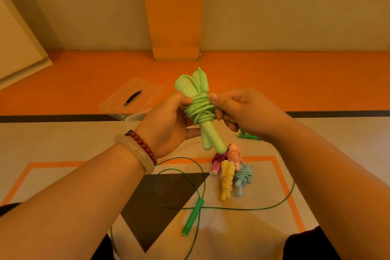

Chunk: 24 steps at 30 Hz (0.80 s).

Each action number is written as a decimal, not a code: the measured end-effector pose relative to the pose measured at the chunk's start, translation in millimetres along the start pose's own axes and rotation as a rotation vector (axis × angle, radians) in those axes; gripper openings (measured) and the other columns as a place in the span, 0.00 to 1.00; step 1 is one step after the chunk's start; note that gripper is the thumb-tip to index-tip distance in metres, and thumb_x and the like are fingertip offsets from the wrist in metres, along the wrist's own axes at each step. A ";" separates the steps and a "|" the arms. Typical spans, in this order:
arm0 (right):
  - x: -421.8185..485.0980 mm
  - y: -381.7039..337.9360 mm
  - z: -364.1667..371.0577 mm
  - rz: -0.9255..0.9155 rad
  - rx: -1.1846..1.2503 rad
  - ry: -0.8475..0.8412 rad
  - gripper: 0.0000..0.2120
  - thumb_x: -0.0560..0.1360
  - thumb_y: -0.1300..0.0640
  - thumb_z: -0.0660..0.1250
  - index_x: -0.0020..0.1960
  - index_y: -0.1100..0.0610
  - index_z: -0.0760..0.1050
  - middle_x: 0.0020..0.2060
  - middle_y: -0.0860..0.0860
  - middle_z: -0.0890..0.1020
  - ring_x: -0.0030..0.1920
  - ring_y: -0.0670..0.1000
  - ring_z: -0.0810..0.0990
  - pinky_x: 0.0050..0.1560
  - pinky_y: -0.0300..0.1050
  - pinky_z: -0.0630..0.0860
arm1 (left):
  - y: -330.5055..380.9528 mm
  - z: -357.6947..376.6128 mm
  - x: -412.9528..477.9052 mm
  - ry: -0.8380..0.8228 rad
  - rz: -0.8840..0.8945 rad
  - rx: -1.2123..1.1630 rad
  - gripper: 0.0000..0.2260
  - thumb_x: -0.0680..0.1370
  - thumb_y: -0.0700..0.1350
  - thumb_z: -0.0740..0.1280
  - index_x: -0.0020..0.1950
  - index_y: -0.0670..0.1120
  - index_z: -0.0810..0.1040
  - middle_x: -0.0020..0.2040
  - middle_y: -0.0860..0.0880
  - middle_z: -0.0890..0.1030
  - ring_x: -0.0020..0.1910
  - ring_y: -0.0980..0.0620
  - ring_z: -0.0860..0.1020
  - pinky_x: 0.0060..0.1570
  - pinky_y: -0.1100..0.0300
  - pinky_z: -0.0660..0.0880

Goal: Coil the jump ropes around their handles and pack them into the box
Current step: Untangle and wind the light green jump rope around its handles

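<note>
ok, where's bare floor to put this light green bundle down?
Free: white floor left of the left hand, this side of the black line; orange floor right of the clear lid. Crowded: between the forearms, below the light green bundle: coiled bundles and the loose green rope.

- The pale green jump rope is 1 shade, cord and handles alike.
- The loose rope, near, has a dark green cord and a brighter green handle.
- 4 coiled ropes lie right of centre: the yellow rope, the light blue rope, the peach rope, and the pink rope with a dark red cord.
- The lid, far left, is clear with a black handle.
- The floor is orange and cream, with 1 black stripe and a dark triangle.
</note>
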State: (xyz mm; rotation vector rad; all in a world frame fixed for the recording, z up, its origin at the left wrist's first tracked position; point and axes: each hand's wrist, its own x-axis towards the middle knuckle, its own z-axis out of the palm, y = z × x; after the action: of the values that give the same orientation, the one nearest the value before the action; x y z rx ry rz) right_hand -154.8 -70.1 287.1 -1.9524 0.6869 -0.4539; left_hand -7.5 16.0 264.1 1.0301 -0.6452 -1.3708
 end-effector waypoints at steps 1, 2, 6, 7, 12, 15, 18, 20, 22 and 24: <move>-0.4 0.4 3.9 -0.003 -0.047 -0.006 0.19 0.79 0.46 0.60 0.33 0.55 0.74 0.21 0.48 0.70 0.25 0.51 0.69 0.29 0.45 0.69 | -1.4 1.1 -1.4 -0.018 -0.009 -0.022 0.17 0.77 0.45 0.56 0.63 0.42 0.73 0.47 0.43 0.78 0.44 0.47 0.78 0.50 0.44 0.78; -0.7 1.2 8.0 -0.011 -0.095 -0.011 0.20 0.79 0.45 0.60 0.33 0.54 0.74 0.21 0.49 0.70 0.25 0.52 0.69 0.29 0.45 0.68 | -2.6 3.3 -2.9 -0.020 -0.011 -0.026 0.17 0.77 0.47 0.57 0.62 0.42 0.73 0.45 0.43 0.78 0.41 0.48 0.78 0.49 0.44 0.79; -0.8 0.3 15.2 -0.021 -0.114 -0.062 0.19 0.80 0.46 0.59 0.33 0.54 0.70 0.23 0.49 0.73 0.25 0.49 0.73 0.31 0.43 0.71 | -6.8 6.5 -0.9 0.136 0.036 0.131 0.25 0.72 0.59 0.65 0.63 0.45 0.73 0.42 0.46 0.78 0.35 0.52 0.78 0.34 0.55 0.76; -0.4 0.1 12.7 -0.013 -0.096 -0.095 0.17 0.80 0.48 0.60 0.35 0.54 0.71 0.23 0.48 0.72 0.26 0.48 0.73 0.32 0.43 0.72 | -6.2 6.5 0.2 0.156 0.048 0.145 0.22 0.76 0.57 0.64 0.63 0.44 0.73 0.41 0.46 0.77 0.34 0.52 0.77 0.32 0.56 0.74; -0.7 -1.8 -11.6 -0.015 -0.218 -0.183 0.11 0.78 0.48 0.62 0.48 0.51 0.81 0.31 0.45 0.76 0.33 0.42 0.72 0.39 0.39 0.71 | 2.6 0.6 1.8 0.210 0.055 0.088 0.15 0.81 0.51 0.60 0.59 0.42 0.76 0.43 0.47 0.82 0.34 0.51 0.79 0.32 0.57 0.75; -0.1 0.4 -14.7 -0.004 -0.179 -0.109 0.16 0.73 0.40 0.59 0.44 0.48 0.81 0.40 0.55 0.81 0.39 0.46 0.75 0.46 0.48 0.74 | 4.5 0.2 0.8 0.134 0.013 0.096 0.16 0.81 0.50 0.59 0.61 0.40 0.76 0.47 0.43 0.82 0.39 0.49 0.81 0.33 0.57 0.78; 2.5 4.9 -4.6 0.009 -0.127 -0.043 0.16 0.80 0.48 0.59 0.43 0.56 0.79 0.32 0.49 0.78 0.32 0.42 0.73 0.39 0.41 0.73 | 2.8 3.4 -0.4 0.084 -0.016 0.111 0.16 0.81 0.48 0.58 0.62 0.40 0.75 0.47 0.41 0.82 0.45 0.48 0.82 0.40 0.54 0.80; 4.2 9.2 0.1 -0.001 -0.145 0.036 0.16 0.80 0.49 0.60 0.42 0.59 0.78 0.25 0.43 0.74 0.27 0.39 0.69 0.31 0.34 0.68 | 2.3 4.2 1.2 0.106 -0.002 0.067 0.16 0.81 0.47 0.58 0.64 0.40 0.73 0.49 0.40 0.81 0.50 0.45 0.81 0.44 0.52 0.80; 4.9 12.0 4.2 -0.016 -0.165 0.100 0.17 0.79 0.49 0.61 0.41 0.61 0.77 0.24 0.43 0.75 0.26 0.40 0.70 0.29 0.32 0.66 | 2.2 3.7 2.7 0.141 0.021 0.014 0.15 0.81 0.47 0.58 0.63 0.41 0.73 0.49 0.41 0.81 0.49 0.45 0.82 0.47 0.51 0.80; 5.0 12.6 9.1 -0.024 -0.162 0.128 0.16 0.79 0.49 0.61 0.38 0.57 0.77 0.29 0.45 0.77 0.29 0.40 0.73 0.32 0.32 0.69 | 1.0 2.2 3.6 0.160 0.024 0.012 0.14 0.82 0.48 0.58 0.60 0.42 0.75 0.47 0.42 0.82 0.46 0.46 0.82 0.50 0.49 0.79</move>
State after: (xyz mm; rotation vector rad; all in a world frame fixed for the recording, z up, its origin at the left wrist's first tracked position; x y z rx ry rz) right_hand -149.1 -71.6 271.8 -2.0983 0.8040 -0.5563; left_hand -8.4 11.9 265.3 1.1257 -0.5451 -1.2509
